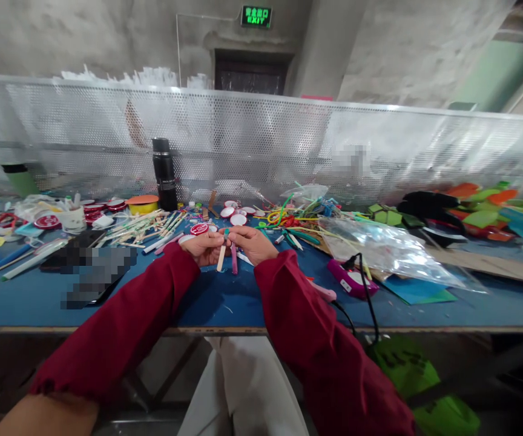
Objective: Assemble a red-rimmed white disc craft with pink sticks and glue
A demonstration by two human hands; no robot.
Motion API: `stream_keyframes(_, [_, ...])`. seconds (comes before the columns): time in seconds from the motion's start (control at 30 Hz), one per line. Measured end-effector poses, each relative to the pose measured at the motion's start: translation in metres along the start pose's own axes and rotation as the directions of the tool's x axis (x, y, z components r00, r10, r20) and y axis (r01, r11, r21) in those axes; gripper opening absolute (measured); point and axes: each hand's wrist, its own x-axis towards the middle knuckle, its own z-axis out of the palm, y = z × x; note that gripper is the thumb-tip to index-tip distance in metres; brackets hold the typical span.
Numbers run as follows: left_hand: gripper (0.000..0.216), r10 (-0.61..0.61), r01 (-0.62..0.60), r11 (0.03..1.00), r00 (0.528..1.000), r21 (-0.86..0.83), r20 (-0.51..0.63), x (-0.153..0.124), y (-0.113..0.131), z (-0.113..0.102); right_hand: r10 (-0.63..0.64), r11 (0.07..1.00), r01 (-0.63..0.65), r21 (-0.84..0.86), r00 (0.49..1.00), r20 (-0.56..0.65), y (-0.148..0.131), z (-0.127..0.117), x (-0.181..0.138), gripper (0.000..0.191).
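Both my hands meet above the blue table (225, 300), arms in dark red sleeves. My left hand (203, 247) is closed in a pinch on a pale wooden stick (221, 257) that hangs down from its fingers. My right hand (252, 241) is closed too, its fingertips touching the left hand's, and it holds a purple stick (233, 261) that also points down. The two sticks hang side by side, close together. A green tip (226, 232) shows between the fingertips.
A black bottle (164, 174) stands at the back. Round red-and-white discs (199, 228), loose sticks (141, 227) and coloured strips litter the table. A pink glue gun (351, 280) with black cord lies right, beside a clear plastic bag (379, 245). A perforated metal screen (261, 145) closes the far edge.
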Motion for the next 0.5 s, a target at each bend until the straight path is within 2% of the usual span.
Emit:
stream_keyframes(0.17, [0.028,-0.024,0.023,1.0,0.999,0.019,0.03,0.0,-0.002,-0.001,-0.095,0.995,0.093,0.029,0.993,0.074,-0.004,0.002,-0.001,0.028])
stream_keyframes(0.3, [0.031,-0.045,0.043,0.998,0.998,0.052,0.034,-0.001,-0.004,0.001,-0.062,0.997,0.057,0.058,0.995,0.084,-0.005,0.004,-0.003,0.029])
stream_keyframes(0.37, [0.032,-0.057,0.054,0.994,0.998,0.097,0.032,-0.004,0.002,0.003,-0.028,0.995,0.023,0.092,0.998,0.053,-0.006,0.005,-0.004,0.031])
stream_keyframes(0.43, [0.034,-0.041,0.04,0.987,0.999,0.157,0.004,-0.011,0.016,0.004,-0.012,0.988,0.016,0.151,0.999,-0.032,-0.008,0.006,-0.004,0.034])
stream_keyframes(0.5, [0.038,0.058,-0.041,0.976,0.995,0.215,-0.076,-0.019,0.034,0.003,-0.009,0.977,0.038,0.21,0.99,-0.138,-0.012,0.005,-0.004,0.035])
